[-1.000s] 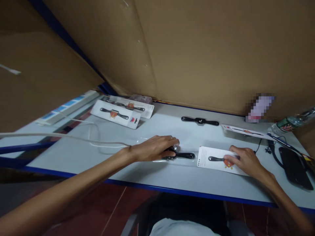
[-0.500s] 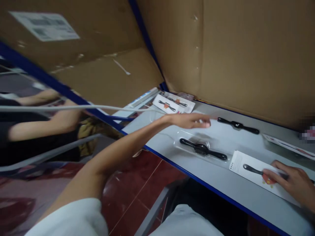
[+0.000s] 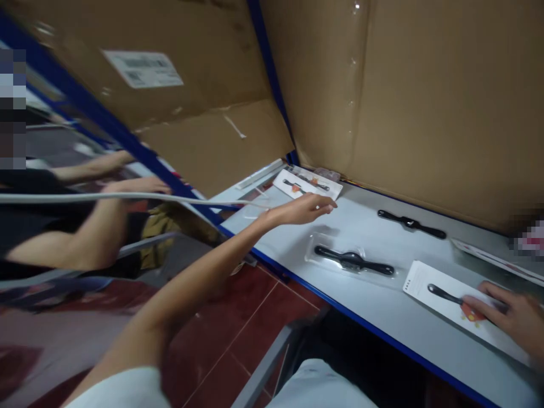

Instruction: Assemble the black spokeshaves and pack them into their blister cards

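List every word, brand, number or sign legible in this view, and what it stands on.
No text can be read.
White label on the left cardboard panel: printed lines, blurred.
White card in the right hand: print at its left end, too small.
Packages at the back left: any print too small.
Far-right package: blurred.

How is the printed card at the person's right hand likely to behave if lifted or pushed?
Probably fairly stiff: the printed card has straight edges and no visible sag beyond the right hand. It is likely light for its size, since it looks thin. Its broad, flat face makes rolling unlikely, though it might slide.
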A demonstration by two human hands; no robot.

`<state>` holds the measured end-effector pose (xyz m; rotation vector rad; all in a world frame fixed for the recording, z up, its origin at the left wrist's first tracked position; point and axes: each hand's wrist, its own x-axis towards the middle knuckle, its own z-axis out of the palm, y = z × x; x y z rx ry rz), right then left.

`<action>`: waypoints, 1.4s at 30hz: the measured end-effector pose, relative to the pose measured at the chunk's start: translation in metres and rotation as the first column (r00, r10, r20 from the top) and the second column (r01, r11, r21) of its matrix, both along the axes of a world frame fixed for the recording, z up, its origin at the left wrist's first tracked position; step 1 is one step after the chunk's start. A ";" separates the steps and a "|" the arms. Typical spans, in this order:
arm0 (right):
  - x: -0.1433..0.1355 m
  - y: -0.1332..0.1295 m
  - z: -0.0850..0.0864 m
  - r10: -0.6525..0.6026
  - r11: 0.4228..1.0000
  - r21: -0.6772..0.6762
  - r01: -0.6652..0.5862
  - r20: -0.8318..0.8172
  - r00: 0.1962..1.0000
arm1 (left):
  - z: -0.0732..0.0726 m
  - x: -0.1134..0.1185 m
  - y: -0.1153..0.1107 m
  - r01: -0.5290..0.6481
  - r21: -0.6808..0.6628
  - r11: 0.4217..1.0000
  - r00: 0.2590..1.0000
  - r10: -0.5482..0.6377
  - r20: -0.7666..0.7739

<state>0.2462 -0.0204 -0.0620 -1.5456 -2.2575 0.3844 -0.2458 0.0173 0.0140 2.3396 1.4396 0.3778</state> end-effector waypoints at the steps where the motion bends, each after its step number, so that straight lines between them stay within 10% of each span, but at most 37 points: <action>1: 0.001 0.000 0.009 0.027 0.996 -0.091 -0.024 0.031 0.999 | -0.008 0.010 -0.006 0.014 0.024 1.000 1.000 -0.014 -0.001; 7: 0.014 -0.006 0.033 -0.100 0.993 -0.052 0.107 0.119 0.988 | -0.054 0.072 -0.052 0.245 0.295 0.924 0.958 -0.183 -0.223; 14: 0.019 -0.019 0.022 -0.173 0.985 0.002 0.173 0.056 0.983 | -0.088 0.075 -0.055 0.251 0.277 0.928 0.955 -0.191 -0.226; 42: -0.020 -0.003 0.020 0.009 0.986 -0.168 0.011 0.117 0.993 | -0.070 0.067 -0.035 0.367 0.129 0.921 0.929 -0.355 -0.106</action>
